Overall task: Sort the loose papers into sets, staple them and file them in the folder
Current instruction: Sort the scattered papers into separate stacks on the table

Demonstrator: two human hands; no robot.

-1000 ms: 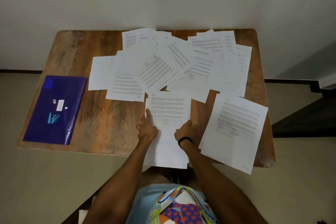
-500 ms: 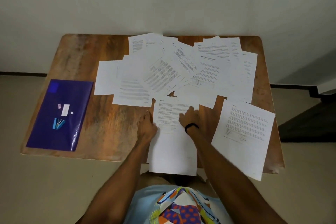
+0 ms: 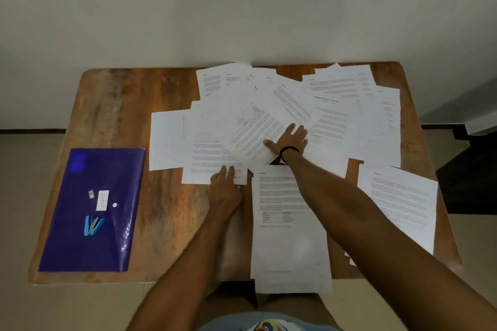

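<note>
Several loose printed papers (image 3: 330, 113) lie fanned and overlapping across the far half of the wooden table (image 3: 115, 105). My right hand (image 3: 290, 141) lies flat with straight fingers on a tilted sheet (image 3: 255, 129) in the middle of that spread. My left hand (image 3: 224, 183) rests with its fingertips on the near edge of another sheet (image 3: 212, 158). One sheet (image 3: 287, 236) lies in front of me and hangs over the near edge; a further one (image 3: 400, 201) lies at the near right. The blue folder (image 3: 91, 209) sits at the left with a small blue stapler (image 3: 92, 225) on it.
A white label and a small box lie on the folder near the stapler. Bare wood shows between the folder and the papers and at the table's far left. A pale wall stands behind the table, floor on both sides.
My right hand has left the near sheet and reached forward onto the tilted sheet in the spread. My left hand has slid forward to the edge of the sheet at its left.
</note>
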